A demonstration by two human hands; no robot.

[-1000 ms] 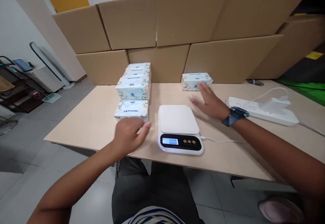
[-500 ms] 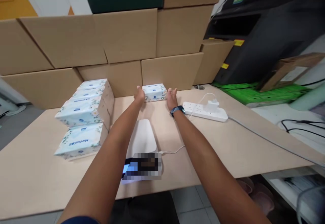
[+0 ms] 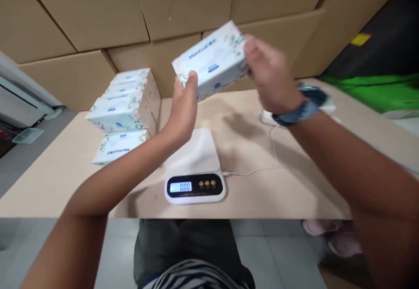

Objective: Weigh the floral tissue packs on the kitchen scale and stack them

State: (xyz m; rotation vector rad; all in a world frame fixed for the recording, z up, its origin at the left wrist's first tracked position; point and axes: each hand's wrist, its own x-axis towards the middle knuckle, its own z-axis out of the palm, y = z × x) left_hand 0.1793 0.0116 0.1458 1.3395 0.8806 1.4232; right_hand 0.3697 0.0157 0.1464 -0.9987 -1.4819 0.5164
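Observation:
Both hands hold one white-and-blue tissue pack (image 3: 211, 60) in the air above the table, tilted up to the right. My left hand (image 3: 183, 105) presses its lower left end and my right hand (image 3: 270, 77), with a blue watch on the wrist, grips its right end. Directly below stands a white digital scale (image 3: 194, 166) with nothing on its platform and a lit display reading 0.00. Left of the scale sits a stack of several more tissue packs (image 3: 121, 110).
Cardboard boxes (image 3: 98, 14) form a wall along the far edge of the beige table (image 3: 262, 188). A white power strip (image 3: 266, 116) lies partly hidden behind my right wrist, its cable running to the scale. Green matting shows at the far right.
Both hands closed on the lone tissue pack at the back of the table and lifted it up and toward me, over the scale. The camera tilted down.

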